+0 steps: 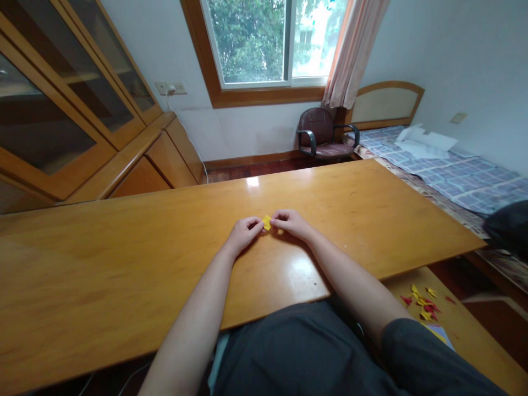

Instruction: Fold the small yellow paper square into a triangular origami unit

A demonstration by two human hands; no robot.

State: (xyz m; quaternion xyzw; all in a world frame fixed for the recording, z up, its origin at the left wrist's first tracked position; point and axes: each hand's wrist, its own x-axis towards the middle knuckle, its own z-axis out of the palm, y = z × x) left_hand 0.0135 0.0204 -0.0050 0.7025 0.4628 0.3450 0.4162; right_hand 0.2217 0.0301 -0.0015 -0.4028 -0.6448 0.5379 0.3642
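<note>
A small piece of folded yellow paper (267, 222) is held just over the wooden table (136, 264), between my two hands. My left hand (246, 235) pinches its left edge with thumb and forefinger. On the other side, my right hand (292, 224) has its thumb and fingertips closed on the right edge. The finer folds of the paper are too small to make out.
A lower wooden surface at the right bears several red and yellow folded paper pieces (424, 303) and a stack of paper sheets (442, 334). Beyond the table stand a brown armchair (319, 129), a bed (457, 170) and a glass-door cabinet (119, 129).
</note>
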